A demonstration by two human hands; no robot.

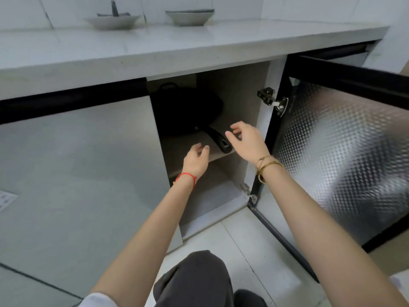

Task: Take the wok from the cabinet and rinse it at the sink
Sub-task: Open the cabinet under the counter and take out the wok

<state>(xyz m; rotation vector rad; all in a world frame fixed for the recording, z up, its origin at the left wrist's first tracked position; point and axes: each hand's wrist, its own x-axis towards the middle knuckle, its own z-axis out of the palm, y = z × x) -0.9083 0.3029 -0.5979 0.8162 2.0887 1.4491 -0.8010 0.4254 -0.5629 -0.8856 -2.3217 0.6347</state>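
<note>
A black wok point(188, 109) sits on the upper shelf point(177, 149) inside the open cabinet under the counter. Its black handle point(218, 138) points out toward the front right. My right hand point(245, 138) hovers just right of the handle's end, fingers spread and curled, not touching it. My left hand point(195, 159) reaches in lower, over the shelf's front edge, fingers loosely apart and holding nothing. The wok's far side is lost in shadow.
The cabinet door point(345, 151), lined with embossed silver foil, stands swung open on the right. A closed grey door point(77, 173) is to the left. Two bowls point(111, 21) point(190, 17) rest on the white counter point(177, 47) above. My knee point(194, 278) is below.
</note>
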